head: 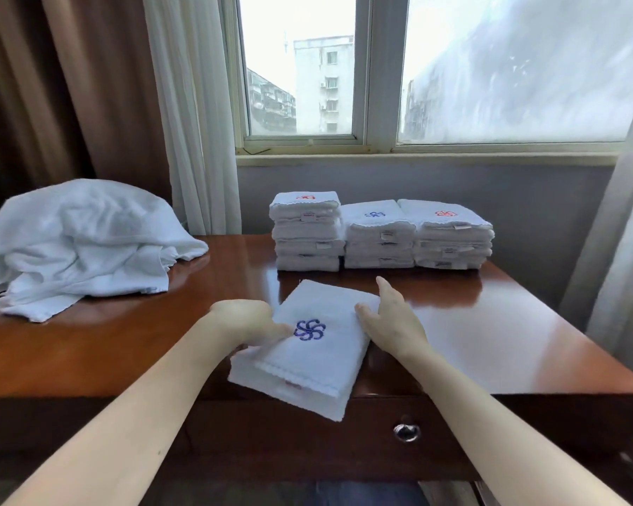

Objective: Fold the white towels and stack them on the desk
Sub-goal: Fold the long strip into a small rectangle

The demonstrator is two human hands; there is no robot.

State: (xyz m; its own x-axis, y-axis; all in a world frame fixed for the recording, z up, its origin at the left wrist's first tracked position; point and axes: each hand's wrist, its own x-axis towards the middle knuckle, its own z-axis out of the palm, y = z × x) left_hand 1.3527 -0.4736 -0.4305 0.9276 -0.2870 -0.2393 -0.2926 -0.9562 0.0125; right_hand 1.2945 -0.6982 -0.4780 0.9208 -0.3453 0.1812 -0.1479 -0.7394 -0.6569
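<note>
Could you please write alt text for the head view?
The left hand grips and the right hand steadies a folded towel with a blue logo on a desk. Three towel stacks stand behind; a loose heap lies left.

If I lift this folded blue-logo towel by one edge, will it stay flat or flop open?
Likely floppy: the towel is soft layered cloth, its loose layers showing at the near end that overhangs the desk. Probably light; supporting it from both sides should keep the fold. It may slide easily on the glossy wood.

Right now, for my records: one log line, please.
left hand grips folded towel; right hand touches it; three stacks behind; unfolded pile beside
</note>
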